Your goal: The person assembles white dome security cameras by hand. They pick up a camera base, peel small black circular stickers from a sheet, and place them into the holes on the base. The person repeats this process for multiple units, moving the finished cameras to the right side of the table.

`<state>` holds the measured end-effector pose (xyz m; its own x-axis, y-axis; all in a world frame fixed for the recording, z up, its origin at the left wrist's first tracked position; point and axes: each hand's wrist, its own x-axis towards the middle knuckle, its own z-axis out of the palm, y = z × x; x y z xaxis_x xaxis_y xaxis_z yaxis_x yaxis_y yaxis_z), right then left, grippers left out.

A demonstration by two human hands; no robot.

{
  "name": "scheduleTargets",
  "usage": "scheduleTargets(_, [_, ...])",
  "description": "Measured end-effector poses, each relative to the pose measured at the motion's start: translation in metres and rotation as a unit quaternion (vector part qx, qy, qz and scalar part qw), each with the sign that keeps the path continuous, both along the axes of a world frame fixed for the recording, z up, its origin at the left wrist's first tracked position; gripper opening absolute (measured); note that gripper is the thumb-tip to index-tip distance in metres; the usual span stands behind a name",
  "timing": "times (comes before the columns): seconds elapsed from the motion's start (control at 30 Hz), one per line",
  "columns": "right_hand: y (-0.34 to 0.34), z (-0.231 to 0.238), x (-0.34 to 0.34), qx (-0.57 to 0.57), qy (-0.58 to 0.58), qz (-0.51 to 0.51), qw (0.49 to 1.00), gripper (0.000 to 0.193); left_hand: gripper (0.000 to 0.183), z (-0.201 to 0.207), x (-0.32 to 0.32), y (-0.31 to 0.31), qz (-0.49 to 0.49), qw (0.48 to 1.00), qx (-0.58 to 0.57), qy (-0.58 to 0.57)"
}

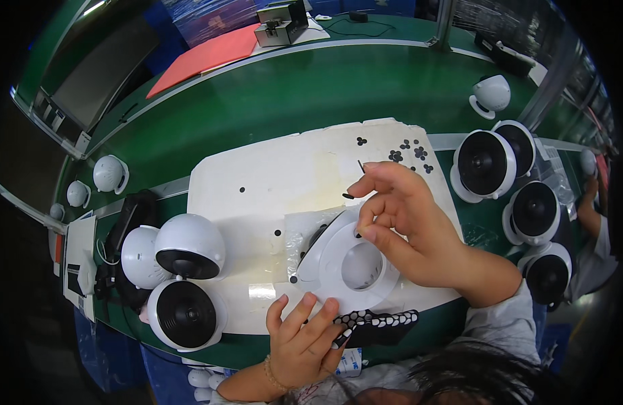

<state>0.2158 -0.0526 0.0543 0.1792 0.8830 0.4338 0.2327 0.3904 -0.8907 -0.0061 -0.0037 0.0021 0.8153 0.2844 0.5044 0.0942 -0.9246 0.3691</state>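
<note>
A white round camera unit (pixel 312 260) lies tipped on a piece of clear bubble wrap (pixel 299 229), its ring-shaped base (pixel 331 264) facing up. Over the far right of that ring, my right hand (pixel 419 236) is closed, thumb and finger pinching a small black round pad (pixel 358 235). Two more dark bits show beside its other fingers. My left hand (pixel 303 337) has its fingers stretched apart, the tips at the near edge of the base. Just right of it lies a black object with a white-spotted edge (pixel 375 327), partly covered by my fingers.
Small black pads (pixel 396 156) are scattered over the white board (pixel 223 169). Several white cameras with black fronts stand at left (pixel 186 314) and right (pixel 483 162). A metal rail (pixel 311 45) crosses the green table. Another person's arm (pixel 588 206) shows at far right.
</note>
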Motion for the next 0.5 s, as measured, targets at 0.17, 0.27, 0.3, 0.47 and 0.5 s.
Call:
scheduleTargets(0.17, [0.001, -0.001, -0.001, 0.001, 0.012, 0.0, 1.0, 0.058, 0.018, 0.0, -0.001, 0.0, 0.0, 1.0, -0.005, 0.008])
scheduleTargets(0.27, [0.001, 0.001, -0.003, -0.015, -0.021, -0.029, 0.999, 0.055, 0.018, 0.0, -0.001, 0.001, -0.001, 1.0, -0.005, 0.007])
scheduleTargets(0.3, [0.0, 0.001, -0.004, -0.021, -0.032, -0.043, 0.998, 0.054, 0.018, 0.0, -0.001, 0.001, -0.001, 1.0, -0.006, 0.007])
scheduleTargets(0.47, [-0.011, 0.007, -0.009, 0.065, -0.328, -0.126, 0.934, 0.048, 0.018, 0.001, -0.001, 0.0, -0.003, 1.0, -0.013, 0.004])
scheduleTargets(0.5, [-0.012, 0.008, -0.01, 0.084, -0.354, -0.133, 0.922, 0.047, 0.018, 0.001, -0.002, 0.001, -0.002, 1.0, -0.015, 0.007])
